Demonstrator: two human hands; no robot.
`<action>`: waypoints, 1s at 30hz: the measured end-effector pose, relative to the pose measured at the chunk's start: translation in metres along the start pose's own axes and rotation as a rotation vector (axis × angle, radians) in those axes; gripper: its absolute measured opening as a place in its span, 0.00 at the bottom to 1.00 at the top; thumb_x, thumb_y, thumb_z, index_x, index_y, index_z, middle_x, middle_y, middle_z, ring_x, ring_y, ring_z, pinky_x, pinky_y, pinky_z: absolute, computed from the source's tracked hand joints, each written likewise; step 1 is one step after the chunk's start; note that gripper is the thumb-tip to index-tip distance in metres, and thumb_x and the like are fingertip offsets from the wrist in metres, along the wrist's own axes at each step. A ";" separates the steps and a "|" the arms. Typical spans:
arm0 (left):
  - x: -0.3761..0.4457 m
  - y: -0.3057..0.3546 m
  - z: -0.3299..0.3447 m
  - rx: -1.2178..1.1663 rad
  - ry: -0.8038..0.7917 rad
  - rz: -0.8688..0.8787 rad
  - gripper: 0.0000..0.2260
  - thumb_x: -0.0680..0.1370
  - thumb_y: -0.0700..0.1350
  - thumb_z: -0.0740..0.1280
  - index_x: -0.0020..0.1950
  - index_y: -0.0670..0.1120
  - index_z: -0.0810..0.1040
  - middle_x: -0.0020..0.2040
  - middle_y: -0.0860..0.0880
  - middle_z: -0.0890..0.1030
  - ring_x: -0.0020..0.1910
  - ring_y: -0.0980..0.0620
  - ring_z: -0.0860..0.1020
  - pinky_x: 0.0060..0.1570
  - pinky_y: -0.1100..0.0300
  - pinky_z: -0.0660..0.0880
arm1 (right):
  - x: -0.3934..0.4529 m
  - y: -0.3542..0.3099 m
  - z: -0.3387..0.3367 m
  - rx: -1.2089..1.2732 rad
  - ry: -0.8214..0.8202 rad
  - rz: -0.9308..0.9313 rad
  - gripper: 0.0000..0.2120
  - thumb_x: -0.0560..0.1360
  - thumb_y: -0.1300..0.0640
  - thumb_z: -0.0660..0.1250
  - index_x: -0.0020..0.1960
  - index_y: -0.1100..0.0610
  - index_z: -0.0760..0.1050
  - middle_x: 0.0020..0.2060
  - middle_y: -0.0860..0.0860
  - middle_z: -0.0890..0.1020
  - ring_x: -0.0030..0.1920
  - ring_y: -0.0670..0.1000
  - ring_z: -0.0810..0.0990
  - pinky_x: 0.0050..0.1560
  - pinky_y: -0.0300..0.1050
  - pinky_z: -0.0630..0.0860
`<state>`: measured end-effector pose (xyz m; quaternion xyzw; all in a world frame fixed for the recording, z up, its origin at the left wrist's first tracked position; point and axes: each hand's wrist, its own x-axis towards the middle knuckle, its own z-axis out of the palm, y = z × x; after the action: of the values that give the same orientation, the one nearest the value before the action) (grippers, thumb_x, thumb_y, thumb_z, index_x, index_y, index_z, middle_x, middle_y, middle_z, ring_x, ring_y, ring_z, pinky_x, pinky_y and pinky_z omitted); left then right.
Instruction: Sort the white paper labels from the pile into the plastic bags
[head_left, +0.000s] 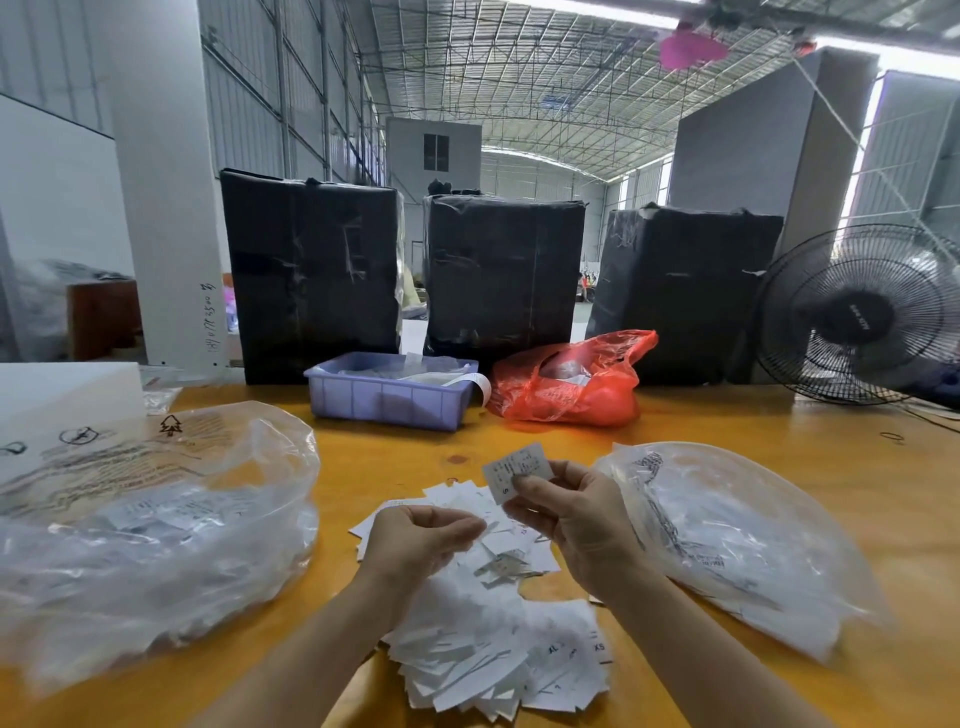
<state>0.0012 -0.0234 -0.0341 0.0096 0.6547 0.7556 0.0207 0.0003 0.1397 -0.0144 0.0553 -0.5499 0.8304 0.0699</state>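
A pile of white paper labels lies on the wooden table in front of me, some printed with size letters. My right hand pinches one white label marked S and holds it up above the pile. My left hand hovers over the pile's far part with fingers curled; whether it holds a label is hard to tell. A large clear plastic bag with labels inside sits to the left. A second clear plastic bag with labels lies to the right.
A purple plastic bin and a red plastic bag stand behind the pile. Three black wrapped boxes line the table's back edge. A black fan stands at the right, a white block at the left.
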 end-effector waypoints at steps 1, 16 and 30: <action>0.000 -0.001 0.000 0.006 -0.010 -0.009 0.03 0.64 0.38 0.77 0.34 0.42 0.84 0.32 0.45 0.82 0.31 0.54 0.78 0.35 0.64 0.71 | -0.001 0.000 0.001 -0.029 -0.014 -0.009 0.05 0.70 0.70 0.69 0.46 0.66 0.77 0.40 0.61 0.84 0.40 0.57 0.85 0.39 0.44 0.82; 0.000 0.000 0.003 -0.095 -0.062 -0.078 0.14 0.56 0.40 0.77 0.39 0.37 0.84 0.34 0.43 0.83 0.33 0.52 0.78 0.29 0.66 0.72 | -0.008 0.006 0.004 -0.427 -0.053 -0.192 0.03 0.71 0.69 0.70 0.42 0.62 0.78 0.38 0.58 0.85 0.39 0.56 0.84 0.43 0.49 0.81; 0.000 -0.001 0.004 -0.095 -0.047 -0.075 0.15 0.61 0.39 0.77 0.45 0.35 0.83 0.33 0.44 0.83 0.28 0.56 0.78 0.27 0.68 0.73 | -0.007 0.010 0.004 -0.492 -0.066 -0.248 0.03 0.71 0.67 0.71 0.42 0.62 0.78 0.38 0.57 0.85 0.39 0.53 0.84 0.44 0.47 0.81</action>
<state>0.0013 -0.0196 -0.0343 0.0018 0.6173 0.7840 0.0647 0.0056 0.1317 -0.0231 0.1307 -0.7260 0.6549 0.1642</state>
